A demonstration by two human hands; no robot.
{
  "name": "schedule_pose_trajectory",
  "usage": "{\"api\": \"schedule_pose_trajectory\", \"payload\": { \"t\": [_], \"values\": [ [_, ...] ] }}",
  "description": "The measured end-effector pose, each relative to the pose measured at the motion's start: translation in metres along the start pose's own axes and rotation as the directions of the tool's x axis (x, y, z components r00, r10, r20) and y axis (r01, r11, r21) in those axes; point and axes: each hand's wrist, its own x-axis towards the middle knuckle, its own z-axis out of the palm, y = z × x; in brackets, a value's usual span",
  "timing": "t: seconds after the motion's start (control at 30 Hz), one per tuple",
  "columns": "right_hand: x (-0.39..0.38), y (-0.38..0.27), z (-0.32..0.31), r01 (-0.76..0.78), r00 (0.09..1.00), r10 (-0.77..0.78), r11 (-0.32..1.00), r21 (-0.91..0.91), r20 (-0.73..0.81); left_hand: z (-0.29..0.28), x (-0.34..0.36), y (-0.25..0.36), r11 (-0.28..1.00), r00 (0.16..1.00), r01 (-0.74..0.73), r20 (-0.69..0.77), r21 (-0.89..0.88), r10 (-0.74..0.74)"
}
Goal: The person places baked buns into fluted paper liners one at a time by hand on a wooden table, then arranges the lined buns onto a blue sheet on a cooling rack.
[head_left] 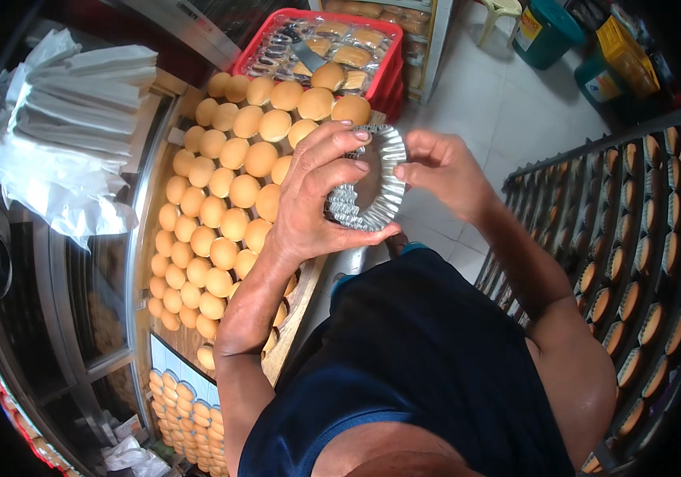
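My left hand (309, 187) is wrapped round a nested stack of silver fluted baking tins (346, 207), fingers over the top and thumb underneath. The stack lies tilted on its side, its round opening facing right. With thumb and fingertips, my right hand (445, 168) pinches the right rim of the outermost tin. Just left of and below the stack, rows of round golden buns (243, 191) cover a wooden table (189, 346). A grey flat blade, perhaps a spatula (307, 57), lies on packed pastries beyond the buns.
A red crate (394, 36) of wrapped pastries stands at the far end. White plastic bags (70, 119) hang at left. Trays of pastries in fluted tins (631, 294) fill the right side. Green buckets (546, 36) and a stool (500, 12) stand on the tiled floor (507, 103).
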Motion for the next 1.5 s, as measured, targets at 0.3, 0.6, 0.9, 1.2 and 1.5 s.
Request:
{"api": "schedule_pose_trajectory", "payload": {
  "t": [0.3, 0.6, 0.9, 1.2, 1.5],
  "values": [
    [0.003, 0.01, -0.05, 0.165, 0.967, -0.184, 0.979, -0.116, -0.174, 0.02, 0.014, -0.016, 0.979, 0.985, 0.143, -0.074, -0.143, -0.155],
    [0.014, 0.076, -0.125, -0.247, 0.912, -0.124, 0.597, -0.764, -0.392, 0.037, 0.005, -0.029, 0.544, 0.76, 0.464, -0.002, -0.699, -0.65],
    [0.034, 0.002, -0.066, 0.245, 0.951, -0.309, 0.712, -0.658, 0.02, 0.029, -0.023, -0.025, 0.52, 0.677, 0.573, 0.01, -0.633, -0.736],
    [0.052, 0.032, 0.046, 0.648, 0.649, -0.229, 0.665, -0.371, 0.725, 0.0, -0.103, 0.03, 0.328, 0.462, 0.479, -0.084, -0.814, -0.883],
    [0.055, 0.077, 0.222, 0.738, 0.285, -0.125, 0.661, -0.135, 0.95, -0.072, -0.237, 0.126, 0.491, 0.224, 0.394, -0.437, -0.777, -0.871]
  ]
}}
